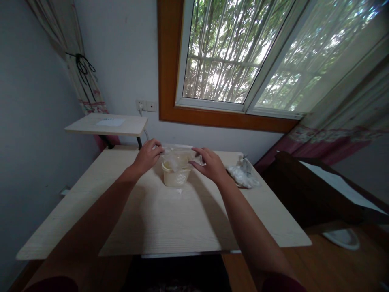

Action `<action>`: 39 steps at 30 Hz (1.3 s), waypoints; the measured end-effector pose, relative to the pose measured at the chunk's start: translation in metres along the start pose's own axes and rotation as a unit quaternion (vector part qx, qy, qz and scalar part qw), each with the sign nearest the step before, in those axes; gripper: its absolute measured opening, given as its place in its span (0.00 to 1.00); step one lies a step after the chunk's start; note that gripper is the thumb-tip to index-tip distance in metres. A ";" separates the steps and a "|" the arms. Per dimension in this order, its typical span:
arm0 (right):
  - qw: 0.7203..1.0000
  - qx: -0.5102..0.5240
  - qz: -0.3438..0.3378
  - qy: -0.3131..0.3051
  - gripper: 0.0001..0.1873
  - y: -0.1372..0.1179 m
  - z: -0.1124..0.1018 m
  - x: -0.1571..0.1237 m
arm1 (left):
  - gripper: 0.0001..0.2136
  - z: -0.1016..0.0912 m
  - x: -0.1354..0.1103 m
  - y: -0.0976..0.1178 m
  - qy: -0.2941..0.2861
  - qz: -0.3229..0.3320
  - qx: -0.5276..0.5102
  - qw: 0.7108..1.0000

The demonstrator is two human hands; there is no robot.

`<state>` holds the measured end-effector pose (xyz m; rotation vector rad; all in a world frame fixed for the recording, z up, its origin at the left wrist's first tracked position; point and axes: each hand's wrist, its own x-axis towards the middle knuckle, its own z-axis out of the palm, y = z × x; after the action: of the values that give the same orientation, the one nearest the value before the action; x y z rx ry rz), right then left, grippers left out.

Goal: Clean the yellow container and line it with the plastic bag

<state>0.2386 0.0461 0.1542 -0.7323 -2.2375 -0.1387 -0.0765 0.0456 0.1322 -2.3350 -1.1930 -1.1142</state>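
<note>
Left hand (147,158) and right hand (209,164) are touching clear plastic wrap (179,156), grip unclear. Wrap is still sitting on cream slotted basket (176,177).

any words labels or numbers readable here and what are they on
White paper sheet on the small wall shelf: one dark printed line, too small to read.
Clear plastic wrap over the cream slotted basket: no readable print.
No other text can be read.
</note>
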 end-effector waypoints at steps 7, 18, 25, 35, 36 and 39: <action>0.999 -0.012 -0.032 0.007 0.11 0.015 0.006 -0.013 | 0.08 -0.004 -0.012 -0.011 -0.002 -0.024 -0.050 0.998; 1.000 0.006 0.012 -0.025 0.09 0.001 -0.007 -0.032 | 0.07 -0.023 -0.025 0.012 -0.078 -0.003 -0.096 0.992; 0.998 -0.010 0.022 -0.065 0.22 -0.010 -0.010 -0.026 | 0.11 -0.028 -0.021 0.021 -0.146 -0.029 -0.139 0.979; 0.993 -0.113 0.020 -0.021 0.07 -0.011 0.008 -0.001 | 0.07 -0.020 0.000 0.018 -0.078 -0.064 -0.089 0.991; 0.993 -0.118 0.021 -0.012 0.07 -0.010 0.007 0.000 | 0.10 -0.019 0.001 0.017 -0.052 -0.076 -0.076 0.993; 0.992 -0.126 0.023 0.018 0.05 -0.009 0.003 0.003 | 0.27 -0.013 0.001 0.013 0.033 -0.138 -0.065 0.988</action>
<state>0.2303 0.0413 0.1553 -0.9079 -2.1901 -0.4142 -0.0719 0.0310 0.1424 -2.2542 -1.4929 -1.3874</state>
